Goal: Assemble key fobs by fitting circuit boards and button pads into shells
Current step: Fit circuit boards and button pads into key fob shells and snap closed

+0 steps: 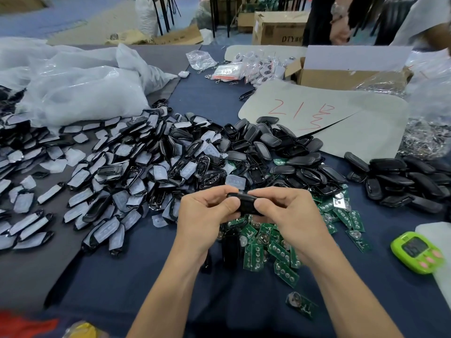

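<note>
A black key fob shell [244,203] is held between both hands above the table, its inside hidden by my fingers. My left hand [207,213] grips its left end with thumb and curled fingers. My right hand [283,211] pinches its right end. Green circuit boards [280,250] lie scattered just beneath and to the right of my hands. A big heap of black shells with whitish button pads [127,172] spreads to the left. Plain black shell halves [275,147] pile up behind my hands, and more black shells [400,181] lie at the right.
White plastic bags [80,86] sit at the back left. A grey sheet marked in red [329,118] and an open cardboard box [341,74] are at the back right. A green timer [417,252] stands at the right edge. A person stands behind the table [339,20].
</note>
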